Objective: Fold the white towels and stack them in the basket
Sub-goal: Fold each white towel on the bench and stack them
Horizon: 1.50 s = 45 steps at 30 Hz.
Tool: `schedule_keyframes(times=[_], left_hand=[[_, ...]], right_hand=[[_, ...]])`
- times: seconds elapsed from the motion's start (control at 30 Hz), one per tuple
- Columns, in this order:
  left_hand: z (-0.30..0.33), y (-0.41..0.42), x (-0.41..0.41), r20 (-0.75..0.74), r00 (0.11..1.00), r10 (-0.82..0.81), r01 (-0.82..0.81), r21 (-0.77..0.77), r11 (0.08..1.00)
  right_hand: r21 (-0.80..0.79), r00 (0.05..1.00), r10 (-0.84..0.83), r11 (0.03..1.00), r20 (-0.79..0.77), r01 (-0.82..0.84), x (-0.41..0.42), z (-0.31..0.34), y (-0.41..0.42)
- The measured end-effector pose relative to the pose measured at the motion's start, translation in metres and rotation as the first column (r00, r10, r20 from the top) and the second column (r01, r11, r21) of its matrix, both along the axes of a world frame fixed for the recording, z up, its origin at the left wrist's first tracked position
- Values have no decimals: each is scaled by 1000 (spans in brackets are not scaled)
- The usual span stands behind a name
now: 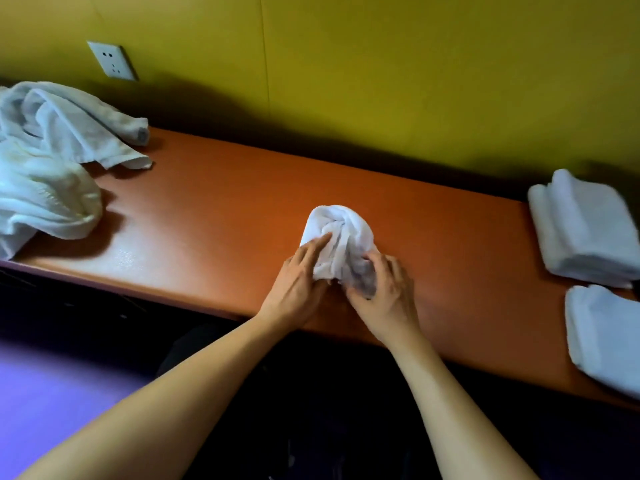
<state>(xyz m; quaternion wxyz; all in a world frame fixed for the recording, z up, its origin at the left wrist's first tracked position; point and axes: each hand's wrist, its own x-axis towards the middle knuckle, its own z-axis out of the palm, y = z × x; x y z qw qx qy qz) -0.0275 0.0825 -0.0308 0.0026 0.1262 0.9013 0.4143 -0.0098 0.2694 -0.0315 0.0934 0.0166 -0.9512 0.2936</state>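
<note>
Forearms: both bare, nearest the camera, reaching up from the bottom edge to the desk [214, 188].
Left hand [298, 289]: on the near left side of the bundle [341, 237]; its fingers [317, 245] lie stretched and together, flat against the cloth.
Right hand [388, 292]: on the bundle's near right side; its fingers [379, 259] are curled and clamped on a fold of the cloth.
Bundle: a small white towel, bunched into a rounded lump with twisted creases, resting on the orange desk near its front edge, about mid-length.
Folded towels: two white ones at the desk's right end, well apart from the bundle; the far one [585, 230] sits by the wall [415, 71], the near one [606, 337] just in front of it, cut by the frame edge.
Loose towels [48, 157]: a crumpled white heap at the desk's left end, well apart from the bundle.
Wall: yellow-green, behind the desk.
Socket [111, 60]: on the wall, above the loose heap.
Basket: not seen.
</note>
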Motion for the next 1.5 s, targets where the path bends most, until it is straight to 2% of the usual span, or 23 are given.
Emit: schedule_keyframes(times=[0.07, 0.13, 0.3, 0.43, 0.57, 0.7, 0.77, 0.87, 0.97, 1.07, 1.13, 1.2, 1.27, 1.33, 1.5], left_hand=[[15, 4, 10, -11, 990, 139, -136, 143, 980], [28, 5, 15, -43, 975, 219, -209, 169, 963], [43, -10, 11, -135, 977, 164, -160, 41, 986], [56, -20, 8, -228, 956, 184, -223, -160, 962], [84, -22, 9, -303, 945, 119, -182, -187, 965], [114, -35, 2, -311, 943, 120, -198, -233, 952], [131, -37, 0, -341, 936, 92, -176, -226, 958], [156, -34, 0, -499, 861, 96, -280, -309, 909], [181, -37, -1, -617, 773, 150, -415, -313, 854], [207, -50, -6, -665, 702, 256, -518, -230, 824], [220, -63, -8, -637, 681, 361, -566, -145, 811], [230, -78, -9, -580, 693, 427, -565, -71, 822], [238, -95, -7, -527, 748, 402, -492, -35, 870], [241, -112, 0, -500, 796, 340, -434, -81, 897], [221, -158, 20, -465, 856, 227, -366, -235, 900]], right_hand=[[30, 999, 45, 999, 9, -45, 6, 3, -3], [67, 999, 26, 997, 31, -28, 8, 2, -5], [-34, 997, -83, 996, 6, 83, 6, 11, 1], [-98, 1000, -2, 995, -7, 2, 2, 27, -5], [-79, 997, 14, 997, -81, -21, -12, 42, -13], [-140, 983, -138, 983, -125, 120, -15, 77, 0], [-157, 978, -160, 978, -135, 138, -14, 98, 9], [-118, 969, -96, 991, -226, 70, -9, 127, 15], [-18, 936, -99, 995, -339, 99, -2, 159, 23], [25, 896, -159, 982, -414, 186, 4, 196, 38], [18, 869, -203, 972, -452, 236, 6, 219, 55], [0, 841, -246, 960, -482, 281, 8, 237, 75], [-39, 825, -276, 954, -492, 296, 11, 252, 98], [-44, 812, -315, 940, -490, 339, 17, 258, 122], [80, 824, -361, 897, -437, 435, 44, 242, 167]])
